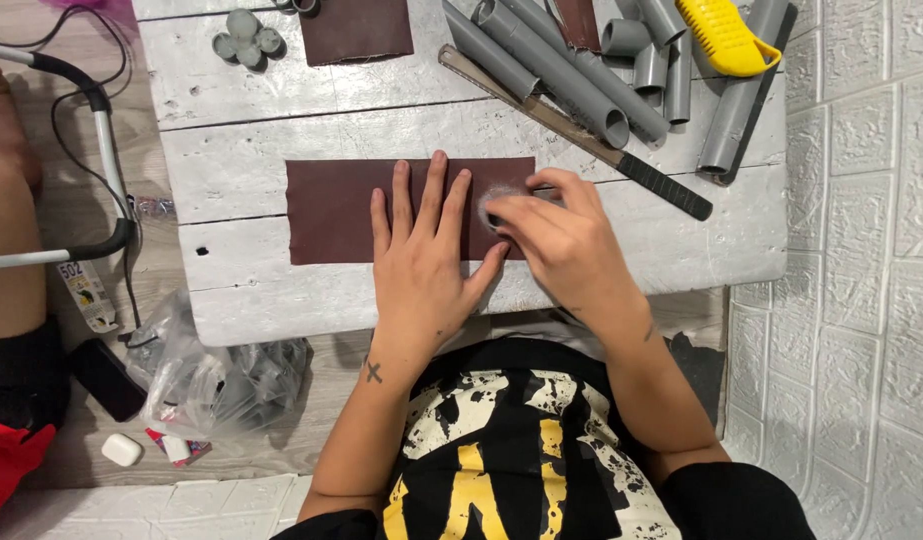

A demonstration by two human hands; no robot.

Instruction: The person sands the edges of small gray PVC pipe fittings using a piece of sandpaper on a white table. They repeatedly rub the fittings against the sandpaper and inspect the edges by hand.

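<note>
Left hand (pixel 421 255) flat, fingers spread apart, palm pressing the brown sandpaper sheet (pixel 331 210) onto the white plank table (pixel 381 130); grips nothing. Right hand (pixel 561 240) at its 3 o'clock, fingertips pinched together on a small grey pipe fitting (pixel 494 208), which sits end-down on the sheet's right end, partly hidden by the fingers, so exact shape unclear. Thumb of left hand nearly touches the right hand. Grey PVC pipe lengths (pixel 571 70) bundled at 1 o'clock from the hands, near the table's far edge. Yellow utility knife (pixel 726 35) lies across them, at 2 o'clock. Long file with black handle (pixel 581 135) runs diagonally just beside the pipes, between them and the right hand. Second sandpaper piece (pixel 356 28) at 11 o'clock, grey round fittings (pixel 246 40) just left of it. Clear plastic bag (pixel 216 385) on the floor at 8 o'clock.
</note>
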